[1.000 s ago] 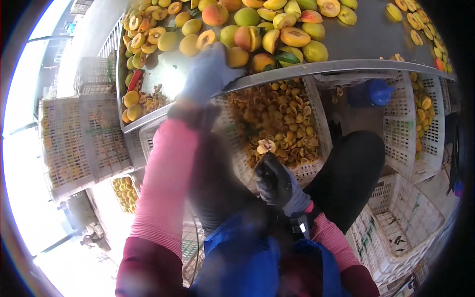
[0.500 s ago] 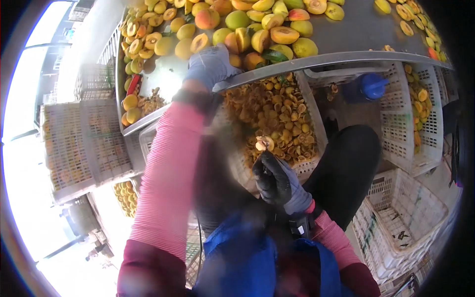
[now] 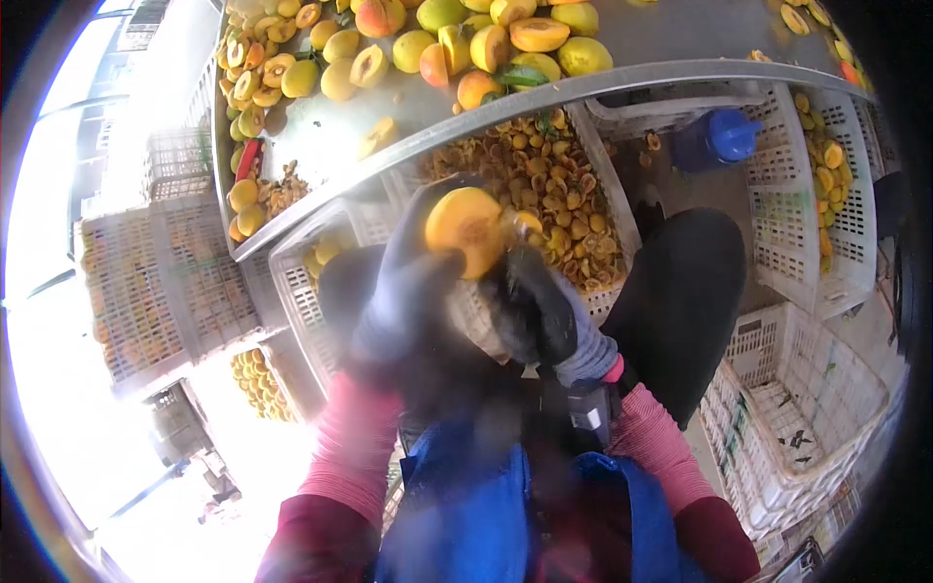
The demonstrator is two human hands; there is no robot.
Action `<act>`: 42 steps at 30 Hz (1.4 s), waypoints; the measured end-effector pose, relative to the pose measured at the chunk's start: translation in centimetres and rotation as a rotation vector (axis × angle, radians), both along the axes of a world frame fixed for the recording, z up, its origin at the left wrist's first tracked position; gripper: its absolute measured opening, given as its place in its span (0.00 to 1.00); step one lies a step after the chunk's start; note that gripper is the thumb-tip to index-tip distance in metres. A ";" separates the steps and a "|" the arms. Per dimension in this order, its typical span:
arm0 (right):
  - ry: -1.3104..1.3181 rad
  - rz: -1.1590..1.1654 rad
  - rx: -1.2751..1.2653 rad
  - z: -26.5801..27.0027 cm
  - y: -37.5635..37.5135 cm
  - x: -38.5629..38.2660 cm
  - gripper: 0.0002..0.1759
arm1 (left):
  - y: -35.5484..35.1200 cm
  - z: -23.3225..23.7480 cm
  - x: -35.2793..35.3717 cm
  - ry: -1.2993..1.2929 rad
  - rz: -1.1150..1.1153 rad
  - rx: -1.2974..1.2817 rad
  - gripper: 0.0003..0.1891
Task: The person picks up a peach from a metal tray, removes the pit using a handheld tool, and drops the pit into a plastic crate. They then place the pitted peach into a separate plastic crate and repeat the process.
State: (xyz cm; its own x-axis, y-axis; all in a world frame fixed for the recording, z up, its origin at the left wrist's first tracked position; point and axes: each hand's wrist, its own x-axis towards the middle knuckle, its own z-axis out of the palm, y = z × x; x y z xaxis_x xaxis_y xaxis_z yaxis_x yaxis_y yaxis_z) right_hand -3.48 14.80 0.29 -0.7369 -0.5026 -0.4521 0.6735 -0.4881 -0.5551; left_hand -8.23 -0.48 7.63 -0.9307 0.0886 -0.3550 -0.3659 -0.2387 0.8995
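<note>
My left hand (image 3: 408,267), in a grey-blue glove and blurred, is closed around a halved yellow peach (image 3: 465,231), its cut face turned up toward me. Close to the right edge of that half is my right hand (image 3: 539,311), in a grey glove with dark, wet-looking fingers. Those fingers are closed on a small pitting tool, mostly hidden, with a bit of yellow fruit (image 3: 528,224) at its tip. Both hands are over my lap, in front of a crate of fruit scraps (image 3: 573,209).
A metal table (image 3: 671,39) with a raised rim carries whole and halved peaches (image 3: 539,35) and a red-handled object (image 3: 249,158). Below are a blue jug (image 3: 724,141), a white crate (image 3: 792,408) at right and stacked crates (image 3: 136,282) at left.
My left hand has come back from the peaches on the table to my lap, bringing a peach half. My right hand has stayed near its place, its tool now beside the half.
</note>
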 end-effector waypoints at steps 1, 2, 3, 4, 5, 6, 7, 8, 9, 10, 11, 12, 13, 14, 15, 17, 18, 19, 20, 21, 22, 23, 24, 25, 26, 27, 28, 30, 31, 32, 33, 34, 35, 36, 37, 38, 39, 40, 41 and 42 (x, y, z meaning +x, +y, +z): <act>0.094 0.015 0.141 -0.4 -0.1 0.3 0.15 | -0.3 -0.9 1.0 -0.033 0.057 0.094 0.32; 0.181 0.031 0.289 -0.7 -0.2 0.5 0.15 | -0.5 -1.5 1.8 -0.066 0.117 0.186 0.33; 0.180 0.026 0.292 -0.6 -0.4 1.0 0.16 | -0.7 -1.9 2.4 -0.035 0.099 0.158 0.33; 0.181 0.021 0.297 -0.5 -0.6 1.4 0.16 | -0.7 -2.2 2.8 -0.001 0.081 0.132 0.33; 0.182 0.019 0.301 -0.2 -0.9 1.8 0.17 | -0.6 -2.3 3.2 0.032 0.064 0.105 0.33; 0.183 0.013 0.307 0.1 -1.1 2.2 0.18 | -0.6 -2.1 3.8 0.002 0.044 0.045 0.33; 0.187 0.007 0.313 0.6 -1.1 2.2 0.18 | -0.5 -2.2 4.1 0.008 0.048 0.000 0.32; 0.162 0.122 0.324 2.6 -0.3 1.3 0.18 | -0.3 -2.4 4.4 0.014 0.054 -0.048 0.32; 0.273 0.115 0.455 2.0 -0.5 1.8 0.18 | 0.2 -2.7 4.6 0.030 0.087 -0.088 0.29; 0.384 0.106 0.585 1.1 -0.8 2.3 0.19 | 0.7 -2.9 4.8 0.044 0.120 -0.129 0.27; 0.495 0.095 0.714 0.5 -1.0 2.8 0.19 | 1.3 -2.8 4.8 0.057 0.153 -0.171 0.25; 0.597 0.074 0.771 0.1 -0.9 3.3 0.19 | 1.9 -2.4 4.9 0.042 0.190 -0.259 0.23; 0.697 0.054 0.828 0.1 -0.8 3.7 0.20 | 2.6 -2.1 5.0 0.025 0.225 -0.347 0.22; 0.718 0.051 0.843 0.2 -0.7 3.8 0.20 | 2.8 -2.7 5.2 0.094 0.261 -0.382 0.16; 0.740 0.049 0.858 0.3 -0.5 3.9 0.21 | 3.0 -2.8 5.3 0.095 0.269 -0.387 0.15; 0.625 0.079 0.806 1.2 -0.3 3.5 0.21 | 3.3 -3.0 5.4 0.097 0.284 -0.396 0.14; 0.685 0.094 0.848 0.8 -0.2 3.8 0.21 | 3.4 -2.9 5.4 0.108 0.270 -0.407 0.14; 0.744 0.107 0.887 0.4 -0.1 4.2 0.21 | 3.4 -2.9 5.5 0.118 0.256 -0.420 0.14; 0.802 0.121 0.925 0.2 -0.1 4.4 0.22 | 3.4 -2.8 5.5 0.128 0.241 -0.434 0.13; 0.679 0.125 0.823 0.0 -0.1 4.5 0.22 | 3.3 -2.9 5.5 0.158 0.219 -0.430 0.13; 0.556 0.130 0.719 0.3 0.0 4.4 0.22 | 3.2 -3.1 5.5 0.188 0.199 -0.426 0.13; 0.433 0.135 0.614 0.4 0.0 4.4 0.22 | 3.1 -3.2 5.6 0.217 0.177 -0.422 0.13; 0.388 0.097 0.546 0.2 -0.2 4.6 0.18 | 3.0 -3.3 5.7 0.216 0.161 -0.434 0.13; 0.342 0.059 0.479 -0.1 -0.5 5.0 0.15 | 2.9 -3.4 5.9 0.214 0.142 -0.446 0.13; 0.305 0.063 0.412 -0.2 -0.4 5.2 0.15 | 2.8 -3.4 6.0 0.213 0.124 -0.457 0.14; 0.266 0.068 0.346 -0.3 -0.4 5.4 0.15 | 2.8 -3.3 6.0 0.214 0.098 -0.461 0.14; 0.235 0.116 0.279 -0.3 0.1 5.6 0.16 | 2.7 -3.1 6.0 0.215 0.073 -0.466 0.14; -0.036 0.229 -0.201 -0.6 0.8 5.6 0.19 | 2.5 -2.7 5.9 0.256 -0.001 -0.480 0.14; -0.284 0.287 -0.613 -1.0 0.9 5.6 0.21 | 2.1 -3.2 5.5 0.397 -0.048 -0.529 0.14; -0.536 0.338 -1.023 -1.4 0.9 5.5 0.24 | 2.0 -3.2 5.7 0.362 -0.062 -0.518 0.15; -0.566 0.340 -1.178 -1.7 0.4 5.7 0.24 | 2.1 -3.2 5.8 0.324 -0.074 -0.508 0.15; -0.596 0.341 -1.333 -1.7 -0.2 5.9 0.25 | 2.2 -3.3 5.9 0.228 -0.046 -0.374 0.15; -0.626 0.341 -1.485 -1.6 -0.7 5.9 0.26 | 2.2 -3.6 6.0 0.134 -0.015 -0.237 0.15; -0.623 0.328 -1.481 -1.4 -0.9 5.9 0.25 | 2.2 -3.8 6.1 0.040 0.019 -0.099 0.15; -0.617 0.312 -1.478 -0.3 -0.9 5.4 0.24 | 2.3 -3.8 6.2 0.097 0.029 -0.160 0.16; -0.608 0.296 -1.475 0.3 -1.0 4.9 0.24 | 2.4 -3.8 6.3 0.156 0.036 -0.221 0.18; -0.628 0.315 -1.490 0.3 -1.1 4.8 0.24 | 2.5 -3.8 6.3 0.216 0.044 -0.282 0.20; -0.650 0.333 -1.505 0.0 -1.3 4.7 0.24 | 2.5 -3.6 6.6 0.152 0.065 -0.264 0.22; -0.673 0.350 -1.522 -0.3 -1.5 4.8 0.24 | 2.3 -3.8 6.7 0.046 0.113 -0.119 0.22; -0.606 0.356 -1.518 -0.9 -2.0 5.2 0.25 | 1.8 -4.3 6.9 -0.060 0.160 0.025 0.23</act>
State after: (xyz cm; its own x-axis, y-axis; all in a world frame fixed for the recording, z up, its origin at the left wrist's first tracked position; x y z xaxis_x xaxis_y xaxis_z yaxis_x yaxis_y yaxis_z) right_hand 1.68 12.78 -0.65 -0.4104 -0.8140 0.4110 0.7868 -0.0882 0.6109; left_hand -1.35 1.27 3.30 -0.9108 -0.0500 -0.4099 -0.3741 -0.3203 0.8703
